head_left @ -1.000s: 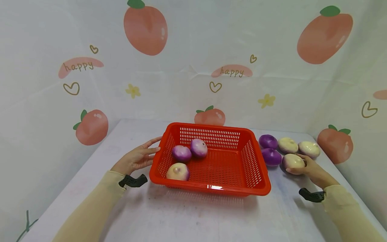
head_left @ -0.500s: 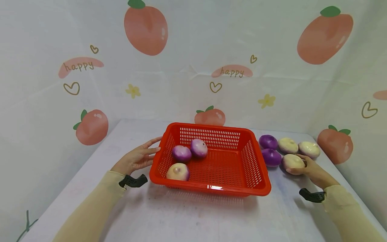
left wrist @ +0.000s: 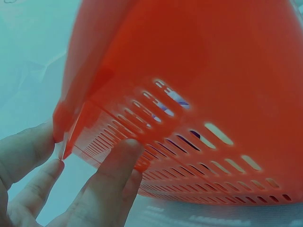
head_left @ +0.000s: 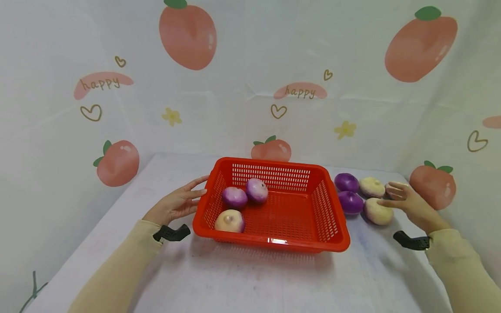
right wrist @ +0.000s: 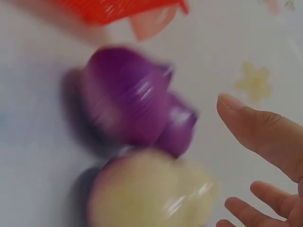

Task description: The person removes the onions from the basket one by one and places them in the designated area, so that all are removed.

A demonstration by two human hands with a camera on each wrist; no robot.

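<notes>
Left hand at the basket's left wall, fingers straight and spread, tips pressed against the red mesh just under the rim; nothing gripped. Seen close from the left wrist: fingers flat on the slotted wall, thumb beside the corner.

Red basket at mid-table, with three onions inside near its left end: a pale one at the front, a purple one behind it, a purple-white one touching that at the back.

Right of the basket, on the table, five more onions in a cluster: two dark purple just beside the basket wall, a pale one further back, a pale onion in front, and a last pale one mostly hidden behind the right hand.

Right hand raised above the cluster, fingers loose and spread, holding nothing; tips near the front pale onion, contact hard to tell. Blurred from the right wrist: open fingers beside a pale onion and the two purple ones.
</notes>
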